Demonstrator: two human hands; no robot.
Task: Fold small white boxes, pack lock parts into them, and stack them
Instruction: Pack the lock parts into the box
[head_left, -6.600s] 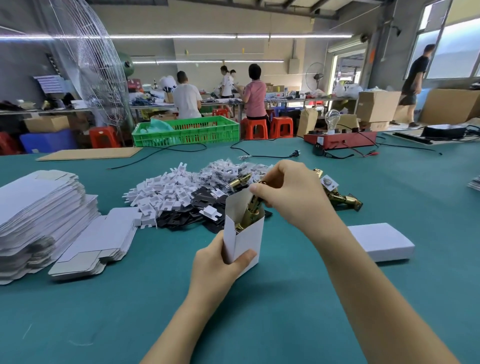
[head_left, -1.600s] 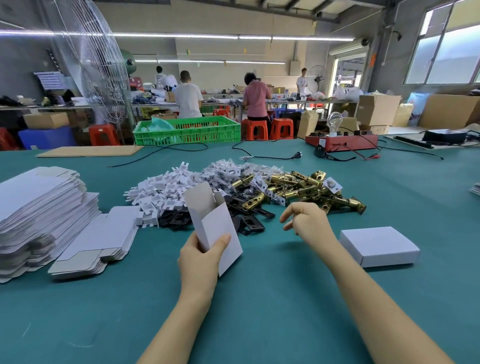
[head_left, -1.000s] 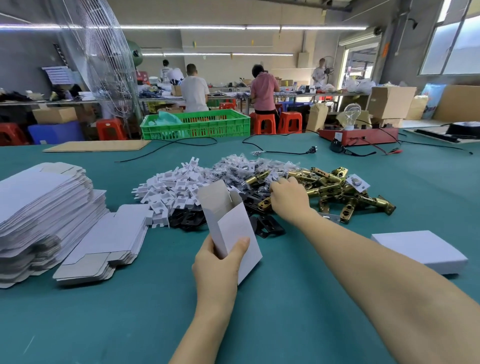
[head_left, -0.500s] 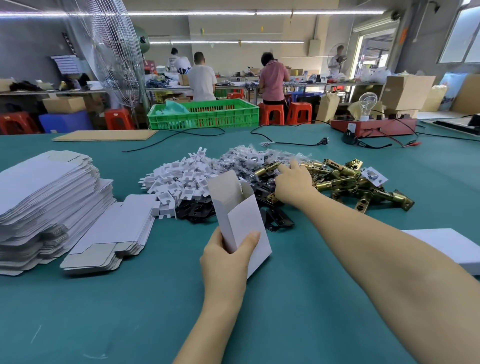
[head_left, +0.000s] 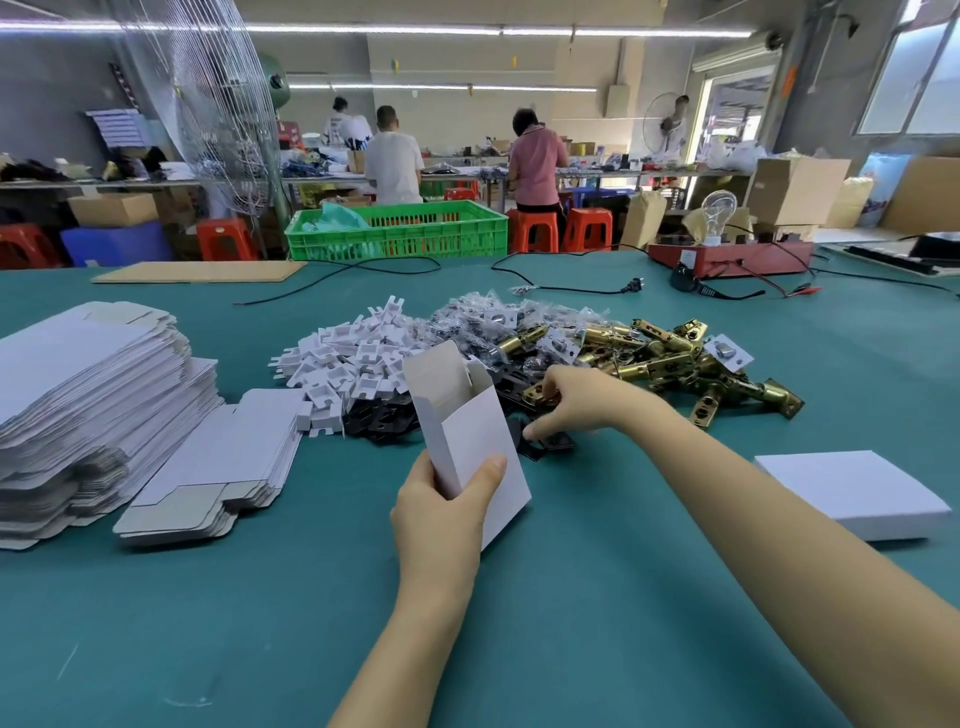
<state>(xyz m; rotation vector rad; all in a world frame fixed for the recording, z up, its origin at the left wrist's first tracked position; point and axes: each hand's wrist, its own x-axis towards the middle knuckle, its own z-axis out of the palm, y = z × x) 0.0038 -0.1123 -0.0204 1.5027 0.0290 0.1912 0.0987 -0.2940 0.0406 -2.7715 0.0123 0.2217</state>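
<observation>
White card box (head_left: 470, 441), top flap open, is standing tilted in the left hand (head_left: 441, 512), thumb across its front face and fingers curled behind, just as it was half a second ago. What is changing is the right hand (head_left: 574, 402): earlier it was reaching deep into the heap by the brass latches (head_left: 670, 358); now it is drawing back toward the near edge, fingers curling around a brass latch piece (head_left: 540, 394) while the fingertips are brushing the black plates (head_left: 545, 441) on the green table (head_left: 597, 597). White plastic inserts (head_left: 343, 364) are lying left of the box, flat blanks (head_left: 83, 395) further left, and a closed box (head_left: 852, 493) to the right.
</observation>
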